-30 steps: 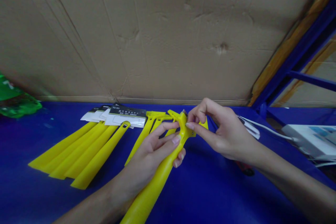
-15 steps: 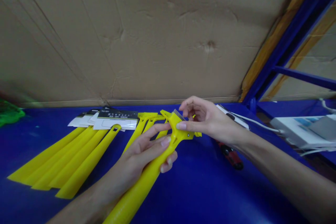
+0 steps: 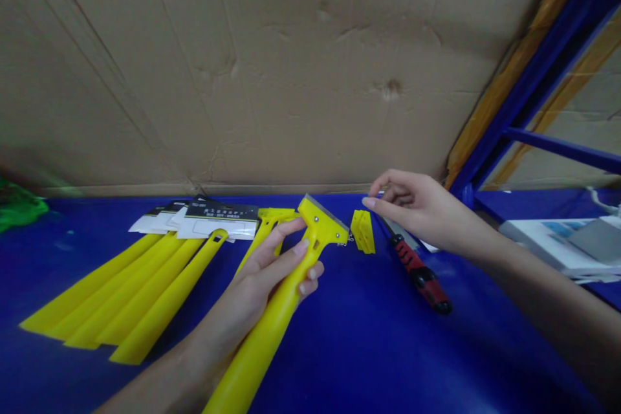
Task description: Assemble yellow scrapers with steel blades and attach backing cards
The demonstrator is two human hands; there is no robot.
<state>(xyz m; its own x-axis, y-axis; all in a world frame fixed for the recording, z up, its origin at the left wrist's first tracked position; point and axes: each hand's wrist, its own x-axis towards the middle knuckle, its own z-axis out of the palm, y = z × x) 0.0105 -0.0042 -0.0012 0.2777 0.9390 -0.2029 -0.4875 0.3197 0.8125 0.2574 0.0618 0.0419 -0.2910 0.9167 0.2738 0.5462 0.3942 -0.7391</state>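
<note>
My left hand (image 3: 272,265) is wrapped round the neck of a yellow scraper (image 3: 272,330), whose head points up and away with a metal blade along its edge and two screws in its face. Apart from the scraper, my right hand (image 3: 402,204) hovers at the right with thumb and fingertips close together; what they hold, if anything, is too small to make out. Below it lies a red and black screwdriver (image 3: 421,275). Between the scraper head and my right hand are small yellow pieces (image 3: 363,231), with tiny screws beside them.
Several yellow handles with packaging cards (image 3: 218,215) are fanned out at the left on the blue table (image 3: 369,349). More yellow scrapers (image 3: 259,233) lie behind my left hand. A white box (image 3: 548,246) sits at the right, near a blue metal frame (image 3: 557,145). Cardboard stands behind.
My right hand has let go of the scraper head and moved right, over the screwdriver. My left hand still holds the scraper, its head now turned with the blade and screws in view.
</note>
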